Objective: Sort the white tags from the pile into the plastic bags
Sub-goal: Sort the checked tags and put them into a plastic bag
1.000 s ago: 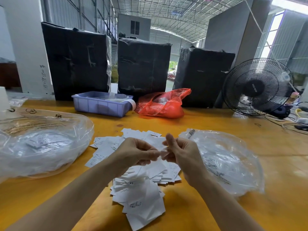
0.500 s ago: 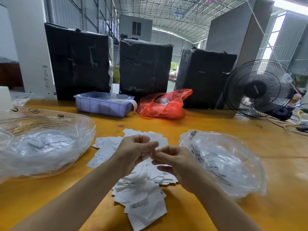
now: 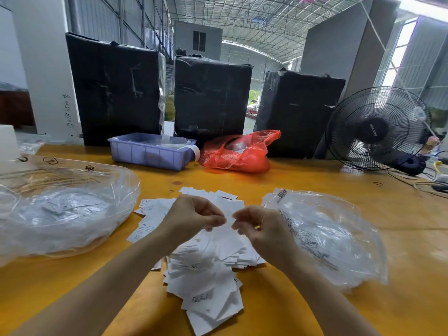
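A loose pile of white tags [image 3: 206, 282] lies on the yellow table [image 3: 303, 180] right in front of me. Both hands hover just above it, fingertips almost meeting. My left hand [image 3: 194, 217] is curled, its fingertips pinching what looks like a white tag [image 3: 218, 235] that hangs below them. My right hand [image 3: 263, 230] is curled too, with a small yellow bit showing among its fingers; what it grips I cannot tell. A large clear plastic bag [image 3: 63, 214] holding tags lies to the left. A second clear plastic bag [image 3: 327, 236] lies to the right.
At the back stand a purple tray [image 3: 148, 154], a red plastic bag [image 3: 237, 154] and three black wrapped boxes [image 3: 211, 95]. A black fan [image 3: 378, 128] with cables sits at the far right. A rubber band [image 3: 377, 183] lies near it.
My hands were pinched together over the pile. They have now drawn slightly apart and dropped a little lower.
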`<state>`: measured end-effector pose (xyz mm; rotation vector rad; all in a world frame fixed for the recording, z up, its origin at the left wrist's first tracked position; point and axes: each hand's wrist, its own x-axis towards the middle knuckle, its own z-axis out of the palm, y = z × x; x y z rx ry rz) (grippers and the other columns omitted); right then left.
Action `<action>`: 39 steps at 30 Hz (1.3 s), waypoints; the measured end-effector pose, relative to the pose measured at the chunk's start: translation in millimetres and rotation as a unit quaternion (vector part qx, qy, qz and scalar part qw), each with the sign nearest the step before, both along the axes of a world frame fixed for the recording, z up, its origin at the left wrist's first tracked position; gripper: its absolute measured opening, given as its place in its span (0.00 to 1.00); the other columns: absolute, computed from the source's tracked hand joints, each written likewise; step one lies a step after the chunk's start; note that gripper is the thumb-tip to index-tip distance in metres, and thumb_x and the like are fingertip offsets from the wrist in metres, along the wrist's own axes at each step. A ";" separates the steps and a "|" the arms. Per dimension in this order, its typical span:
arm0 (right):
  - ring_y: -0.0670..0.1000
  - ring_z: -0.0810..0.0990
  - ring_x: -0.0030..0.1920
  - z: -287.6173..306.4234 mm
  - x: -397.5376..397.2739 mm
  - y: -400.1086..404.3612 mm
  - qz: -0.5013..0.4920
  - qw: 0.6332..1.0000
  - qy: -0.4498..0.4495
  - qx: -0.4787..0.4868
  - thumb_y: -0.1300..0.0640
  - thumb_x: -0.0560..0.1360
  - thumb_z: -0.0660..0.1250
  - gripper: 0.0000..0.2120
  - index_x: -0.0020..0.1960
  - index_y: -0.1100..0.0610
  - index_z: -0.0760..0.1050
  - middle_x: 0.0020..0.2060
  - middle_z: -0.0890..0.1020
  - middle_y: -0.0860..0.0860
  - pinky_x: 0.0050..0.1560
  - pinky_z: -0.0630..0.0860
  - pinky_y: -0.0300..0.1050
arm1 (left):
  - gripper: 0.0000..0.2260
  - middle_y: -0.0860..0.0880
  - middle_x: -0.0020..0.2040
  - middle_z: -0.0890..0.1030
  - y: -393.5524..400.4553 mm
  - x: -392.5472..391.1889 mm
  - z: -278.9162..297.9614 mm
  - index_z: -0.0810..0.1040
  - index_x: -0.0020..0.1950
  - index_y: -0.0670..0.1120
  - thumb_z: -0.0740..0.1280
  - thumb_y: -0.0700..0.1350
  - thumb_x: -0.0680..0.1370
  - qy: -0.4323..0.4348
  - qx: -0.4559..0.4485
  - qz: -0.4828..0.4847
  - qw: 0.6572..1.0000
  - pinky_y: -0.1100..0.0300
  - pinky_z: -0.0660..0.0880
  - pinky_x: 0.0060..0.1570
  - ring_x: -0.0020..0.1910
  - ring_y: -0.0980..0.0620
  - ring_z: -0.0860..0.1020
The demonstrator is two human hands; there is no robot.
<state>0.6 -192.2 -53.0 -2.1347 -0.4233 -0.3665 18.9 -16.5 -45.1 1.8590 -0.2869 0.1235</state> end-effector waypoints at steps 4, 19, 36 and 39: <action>0.38 0.68 0.64 -10.7 2.1 -2.4 0.068 0.969 0.077 -0.223 0.54 0.72 0.73 0.26 0.68 0.46 0.70 0.64 0.74 0.41 0.64 0.62 0.30 | 0.04 0.48 0.30 0.81 6.7 2.9 2.0 0.83 0.38 0.40 0.75 0.40 0.69 0.047 -0.089 0.051 0.994 0.62 0.72 0.34 0.25 0.58 0.74; 0.52 0.83 0.40 8.2 8.9 -24.0 0.033 0.965 0.213 0.149 0.65 0.76 0.66 0.04 0.45 0.62 0.80 0.42 0.84 0.59 0.39 0.81 0.42 | 0.02 0.46 0.35 0.85 5.6 2.1 3.8 0.82 0.42 0.42 0.73 0.38 0.70 0.111 -0.145 0.038 0.982 0.67 0.76 0.31 0.29 0.57 0.80; 0.47 0.80 0.30 23.7 0.5 -16.2 0.020 0.862 0.170 0.476 0.68 0.68 0.71 0.09 0.48 0.62 0.76 0.35 0.83 0.55 0.30 0.76 0.35 | 0.08 0.45 0.42 0.85 -7.6 -10.0 7.3 0.85 0.38 0.43 0.73 0.47 0.65 0.149 -0.098 -0.060 0.982 0.63 0.79 0.43 0.34 0.56 0.81; 0.54 0.83 0.38 21.9 -1.0 -12.6 0.038 0.864 0.173 0.471 0.71 0.67 0.70 0.13 0.50 0.64 0.74 0.43 0.81 0.60 0.36 0.80 0.39 | 0.11 0.45 0.45 0.85 -8.1 -12.4 8.1 0.86 0.37 0.45 0.74 0.50 0.60 0.156 -0.089 -0.068 0.981 0.59 0.77 0.51 0.37 0.56 0.81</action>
